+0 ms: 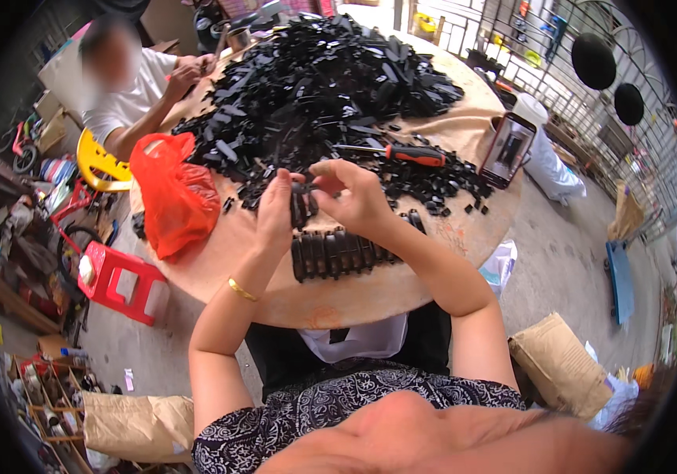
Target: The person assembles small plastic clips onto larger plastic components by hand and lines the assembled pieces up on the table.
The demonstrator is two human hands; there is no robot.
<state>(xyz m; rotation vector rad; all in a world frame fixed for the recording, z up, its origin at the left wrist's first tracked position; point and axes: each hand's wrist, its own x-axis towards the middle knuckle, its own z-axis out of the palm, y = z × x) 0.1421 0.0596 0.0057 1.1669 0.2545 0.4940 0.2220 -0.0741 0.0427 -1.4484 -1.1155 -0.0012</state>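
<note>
Close together over the round table, my left hand (pixel 277 212) and my right hand (pixel 354 197) both grip a small black plastic part (pixel 302 207). The left fingers are upright along one side of it, while the right thumb and fingers pinch it from the other side. What the fingertips cover cannot be made out. Just below my hands lies a row of similar black plastic parts (pixel 338 254), set side by side, partly behind my right forearm. A large heap of loose black plastic pieces (pixel 315 87) rises beyond my hands, with smaller black bits (pixel 441 186) scattered to the right.
A screwdriver (pixel 416 155) with a red and black handle rests on the small bits. At the right edge stands a phone (pixel 507 152). A red plastic bag (pixel 174 197) sits left on the tabletop (pixel 275 304). Across the left side, another person (pixel 129 91) handles something. Below is a red stool (pixel 123 280).
</note>
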